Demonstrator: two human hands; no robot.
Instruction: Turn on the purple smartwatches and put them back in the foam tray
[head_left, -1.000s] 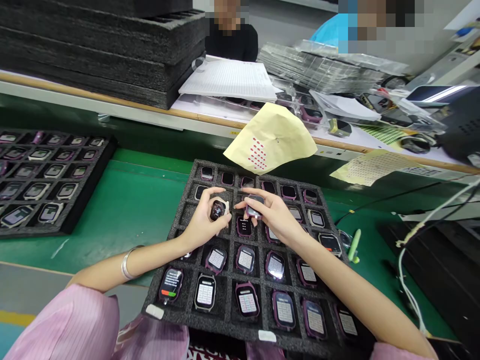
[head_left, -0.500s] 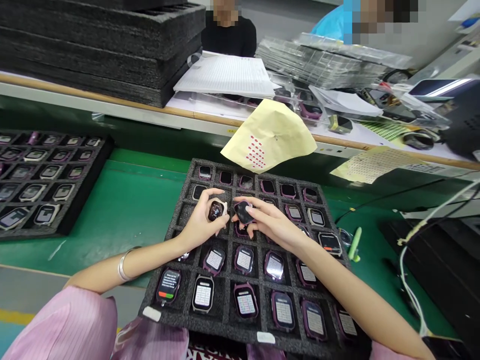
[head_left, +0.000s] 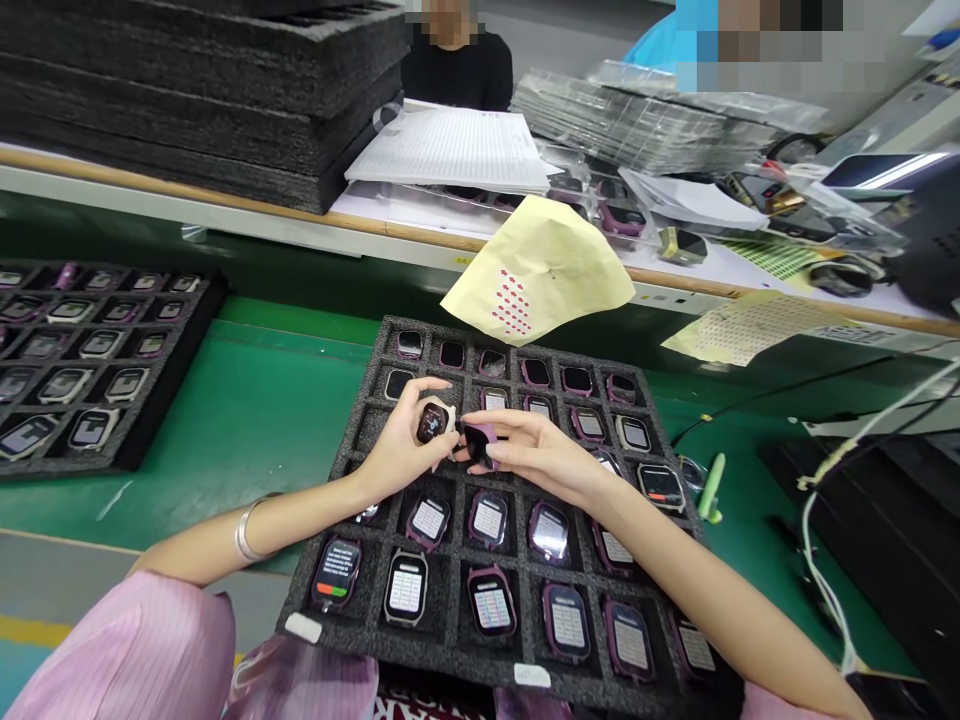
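My left hand [head_left: 409,435] grips a light-coloured smartwatch [head_left: 433,424] between thumb and fingers; its dark screen is lit with a small picture. Close beside it, my right hand [head_left: 536,450] pinches a purple smartwatch [head_left: 480,443] with a dark screen, tilted on edge. Both watches are held above a black foam tray [head_left: 454,640], whose square pockets hold several purple and light-framed watches. Many of these show white list screens, such as a light-framed watch [head_left: 406,588] in the front row. My right hand hides some pockets behind it.
A second foam tray of watches [head_left: 135,440] lies on the green mat at left. Stacked black foam trays [head_left: 225,110], papers [head_left: 454,150] and bagged parts [head_left: 622,125] fill the shelf. Yellow paper [head_left: 544,265] hangs from its edge; cables [head_left: 806,530] run at right. Two people are opposite.
My right hand has shifted slightly down and turned the purple watch onto its edge, nearer my left hand. The left hand and its watch have hardly moved.
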